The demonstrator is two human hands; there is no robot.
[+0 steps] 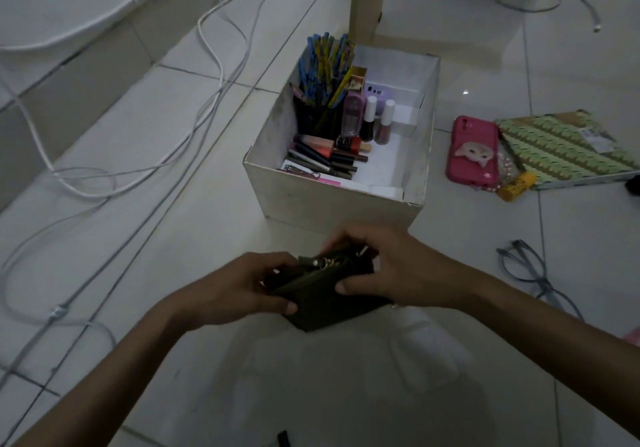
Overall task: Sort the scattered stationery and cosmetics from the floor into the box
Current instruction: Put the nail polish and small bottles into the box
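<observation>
I see a strip of bare floor (207,225) between the box (329,200), mid-frame, and the hands below it. Cables (221,79) crowd the left, and a pink phone (472,150) lies right of the box. Pens (325,62) and cosmetics fill the box's left half, while its right half shows bare bottom. Left hand (235,290) and right hand (398,273) both curl round a dark zip pouch (325,301), gripping its ends.

White box (332,200); blue-and-yellow pencils (325,62) inside it. Right of the box: a pink phone case (472,150) (cat face on it), a green zigzag notebook (561,148), a yellow tube (516,187).
</observation>
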